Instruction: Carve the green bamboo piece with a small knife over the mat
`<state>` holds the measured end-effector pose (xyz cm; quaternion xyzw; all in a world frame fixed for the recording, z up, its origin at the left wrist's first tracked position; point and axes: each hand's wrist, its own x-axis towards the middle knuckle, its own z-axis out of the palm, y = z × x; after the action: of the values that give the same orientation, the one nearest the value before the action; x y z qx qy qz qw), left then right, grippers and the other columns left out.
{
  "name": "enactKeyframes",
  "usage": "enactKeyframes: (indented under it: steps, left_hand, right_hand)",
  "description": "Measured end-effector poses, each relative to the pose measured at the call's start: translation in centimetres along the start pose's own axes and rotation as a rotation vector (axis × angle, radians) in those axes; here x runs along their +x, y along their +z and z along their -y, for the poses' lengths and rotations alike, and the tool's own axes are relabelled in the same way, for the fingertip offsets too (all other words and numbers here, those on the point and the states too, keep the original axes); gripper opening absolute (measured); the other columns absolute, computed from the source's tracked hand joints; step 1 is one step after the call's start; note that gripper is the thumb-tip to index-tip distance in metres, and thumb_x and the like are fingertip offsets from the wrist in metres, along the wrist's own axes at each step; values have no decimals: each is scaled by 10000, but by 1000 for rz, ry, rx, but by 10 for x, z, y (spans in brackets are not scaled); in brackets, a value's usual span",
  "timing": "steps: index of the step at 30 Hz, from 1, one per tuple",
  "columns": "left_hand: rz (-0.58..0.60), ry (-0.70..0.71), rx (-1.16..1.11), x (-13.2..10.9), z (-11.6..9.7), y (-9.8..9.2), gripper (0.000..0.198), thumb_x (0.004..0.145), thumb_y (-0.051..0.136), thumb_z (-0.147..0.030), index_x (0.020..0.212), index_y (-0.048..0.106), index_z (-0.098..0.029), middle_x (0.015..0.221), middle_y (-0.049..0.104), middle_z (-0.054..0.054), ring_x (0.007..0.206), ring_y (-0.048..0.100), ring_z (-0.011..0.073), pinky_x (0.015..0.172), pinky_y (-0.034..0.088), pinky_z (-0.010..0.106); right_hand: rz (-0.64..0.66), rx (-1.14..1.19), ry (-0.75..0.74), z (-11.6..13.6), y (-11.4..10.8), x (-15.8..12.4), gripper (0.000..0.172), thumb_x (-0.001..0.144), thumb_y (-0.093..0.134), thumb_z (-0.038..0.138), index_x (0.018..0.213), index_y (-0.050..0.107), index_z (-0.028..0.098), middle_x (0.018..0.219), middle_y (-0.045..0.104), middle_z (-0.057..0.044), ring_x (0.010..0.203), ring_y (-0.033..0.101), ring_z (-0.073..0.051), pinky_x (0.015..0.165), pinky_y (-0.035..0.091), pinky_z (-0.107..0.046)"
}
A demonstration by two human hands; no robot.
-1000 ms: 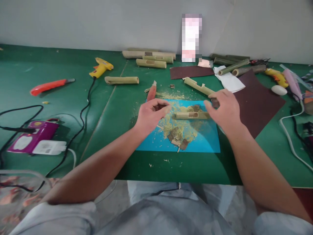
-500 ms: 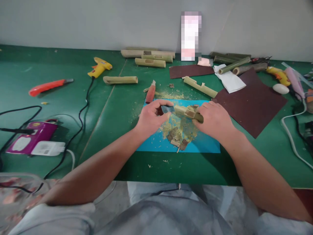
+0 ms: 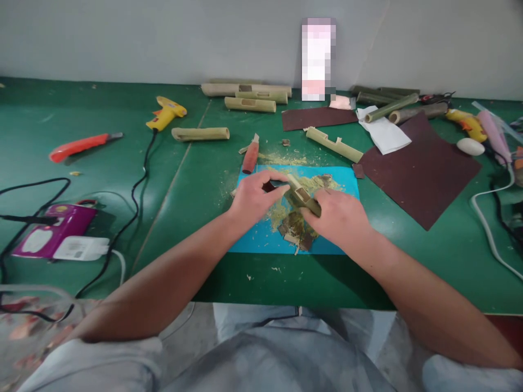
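A short bamboo tube with a rectangular slot cut in its side slants between my hands. Its near right end is wrapped by the fingers of my right hand. My left hand is closed in a pinch at the tube's far end, on a small grey-blue piece of sandpaper that is mostly hidden by the fingers. Below both hands lies a blue sheet, strewn with pale bamboo dust and a small heap of brown chips.
A red-handled blade lies beyond my left hand. Another slotted bamboo tube and a dark brown sheet lie at the right. Leftward are a yellow glue gun, an orange cutter and a purple box with cables.
My right hand has moved left and toward me, turning the bamboo tube from nearly level to a steeper slant. My left hand has barely moved; less of the sandpaper shows now.
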<state>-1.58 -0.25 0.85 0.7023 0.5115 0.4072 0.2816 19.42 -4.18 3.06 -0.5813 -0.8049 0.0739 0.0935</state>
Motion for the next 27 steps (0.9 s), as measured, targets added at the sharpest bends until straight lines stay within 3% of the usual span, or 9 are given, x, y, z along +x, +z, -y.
enactKeyframes:
  steps: [7, 18, 22, 27]
  left_hand:
    - [-16, 83, 73, 7, 9, 5, 127, 880, 699, -290, 850, 775, -193, 878, 776, 38, 825, 697, 166, 775, 545, 289]
    - [130, 256, 232, 8, 12, -4, 221, 940, 615, -317, 1031, 783, -208, 924, 756, 63, 840, 688, 188, 815, 545, 326]
    - [72, 272, 193, 7, 10, -4, 215, 943, 610, -286, 1053, 773, -199, 1047, 773, 80, 976, 709, 212, 906, 552, 346]
    - [8, 230, 151, 8, 8, -2, 185, 939, 638, -283, 1026, 770, -187, 1025, 781, 73, 949, 718, 203, 906, 557, 330]
  right_hand:
    - [12, 15, -9, 3, 5, -1, 241, 929, 583, 412, 883, 673, 193, 833, 714, -91, 731, 634, -224, 603, 331, -343]
    - [2, 67, 0, -1, 7, -2, 223, 935, 552, 387, 841, 651, 210, 816, 700, -74, 717, 621, -217, 592, 320, -342]
    - [-6, 72, 6, -2, 7, -1, 219, 928, 561, 390, 840, 650, 211, 812, 700, -75, 712, 617, -213, 592, 321, -342]
    - [-1, 67, 6, 0, 7, -2, 226, 927, 577, 407, 867, 657, 205, 840, 705, -80, 728, 621, -217, 600, 328, -344]
